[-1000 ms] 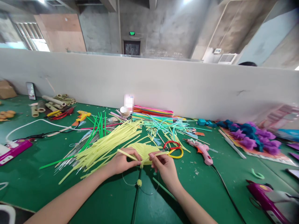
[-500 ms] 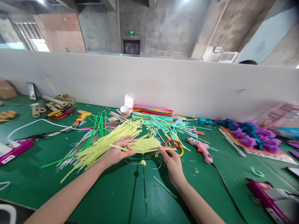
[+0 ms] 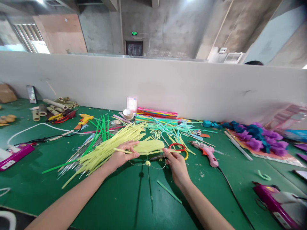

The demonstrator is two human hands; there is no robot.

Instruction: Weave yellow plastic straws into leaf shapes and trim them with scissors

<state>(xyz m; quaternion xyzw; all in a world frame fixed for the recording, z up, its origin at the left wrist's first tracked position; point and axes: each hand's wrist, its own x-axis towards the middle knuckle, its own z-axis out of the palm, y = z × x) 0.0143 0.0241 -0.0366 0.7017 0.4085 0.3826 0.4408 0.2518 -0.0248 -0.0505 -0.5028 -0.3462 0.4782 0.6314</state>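
Observation:
Between my hands is a flat yellow piece of fuzzy pipe cleaners (image 3: 151, 146), with a yellow pipe cleaner (image 3: 144, 154) stretched along its near edge. My left hand (image 3: 123, 154) pinches that strip's left part, and my right hand (image 3: 173, 160) pinches its right end. Below the piece hang a thin clear wire loop (image 3: 158, 168), a small yellow ball (image 3: 148, 163) and a thin green stem (image 3: 150, 188) pointing toward me. A heap of yellow pipe cleaners (image 3: 107, 147) lies beside my left hand. Scissors (image 3: 177, 147) with red and yellow handles lie behind my right hand.
A pink glue gun (image 3: 208, 153) with a black cord lies to the right. A short green pipe cleaner (image 3: 169, 192) is on the green table (image 3: 107, 204). At the back are bamboo pieces (image 3: 57, 105), a yellow glue gun (image 3: 85, 119) and coloured pipe cleaners (image 3: 155, 113). Purple power strips (image 3: 18, 155) flank both sides.
The yellow piece has tilted slightly and shows more of its face. The stem's near end has swung a little right and up. Both hands keep their pinch on the strip.

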